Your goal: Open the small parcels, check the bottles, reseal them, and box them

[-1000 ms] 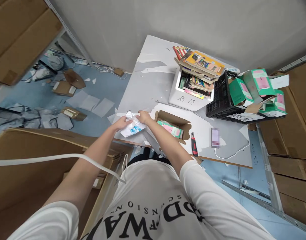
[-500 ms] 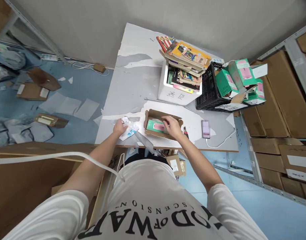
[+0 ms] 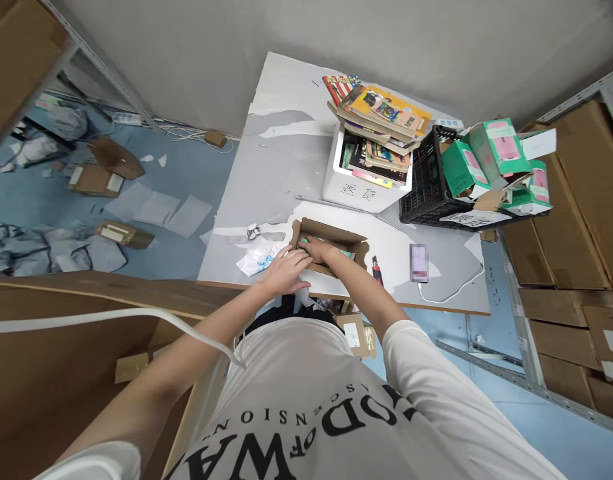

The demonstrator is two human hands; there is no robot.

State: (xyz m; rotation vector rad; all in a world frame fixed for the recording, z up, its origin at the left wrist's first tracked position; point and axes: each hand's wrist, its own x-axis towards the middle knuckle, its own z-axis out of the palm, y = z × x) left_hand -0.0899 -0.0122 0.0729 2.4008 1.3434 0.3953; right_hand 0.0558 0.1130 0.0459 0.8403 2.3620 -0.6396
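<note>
An opened brown cardboard box [image 3: 340, 233] lies on the table near its front edge. Inside it is a green box [image 3: 347, 254], mostly covered by my right hand. My right hand [image 3: 319, 249] reaches into the left end of the carton, its fingers bent against the green box. At the carton's front left corner, my left hand [image 3: 287, 268] lies over the wall, fingers on the inner side and thumb outside. Crumpled white and blue plastic packaging [image 3: 259, 257] rests left of the carton, apart from the hand. A small crumpled wad [image 3: 253, 231] sits behind it.
Right of the carton lie a utility knife [image 3: 377, 269] and a phone [image 3: 419, 263] on a white cable. A white bin [image 3: 359, 192] of books and a black crate [image 3: 419, 190] of green boxes stand behind. Cartons [image 3: 551, 307] fill the right-hand shelf; a large open carton [image 3: 86, 333] is at left.
My left hand has let go of the plastic packaging and moved right to the carton. My right hand has shifted left and deeper into the carton. A crumpled wad now lies apart on the table.
</note>
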